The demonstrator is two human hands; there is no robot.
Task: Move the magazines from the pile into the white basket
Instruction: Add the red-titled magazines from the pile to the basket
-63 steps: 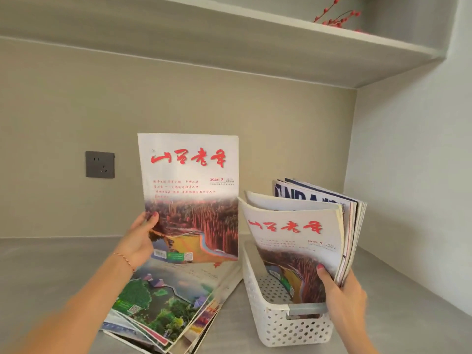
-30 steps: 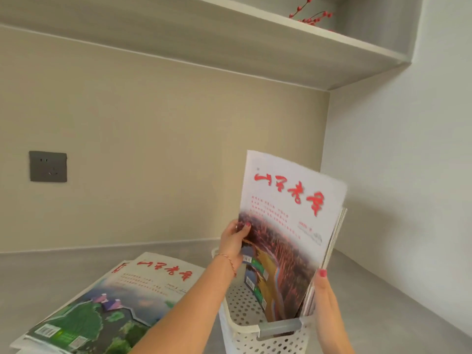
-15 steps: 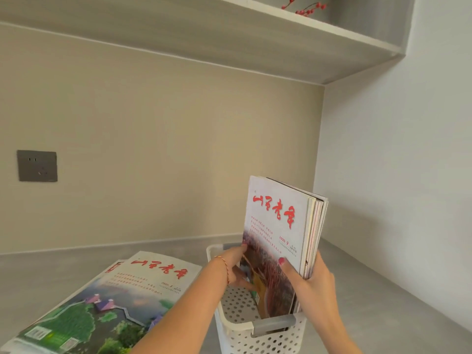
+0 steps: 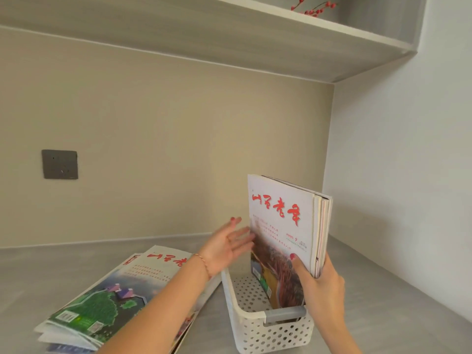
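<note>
Perforated white plastic basket [image 4: 258, 325] holds upright glossy magazines [image 4: 283, 226]; right hand [image 4: 320, 284] grips their edge; left hand [image 4: 224, 245] spread wide beside cover; flat pile [image 4: 107, 300] left, on grey counter [image 4: 383, 302].

Left hand [image 4: 224, 245] now off the upright magazines [image 4: 283, 238], fingers spread just beside the cover; right hand [image 4: 320, 284] alone gripping them.

— What sort of place was this?
— It looked like a home nook: a smooth grey worktop [image 4: 383, 297] ran into a corner of plain beige and white walls.
— Anything else domestic?
— A dark grey wall socket [image 4: 59, 164], a grey overhead shelf [image 4: 229, 34], and a sprig of red berries [image 4: 313, 7] on it.
</note>
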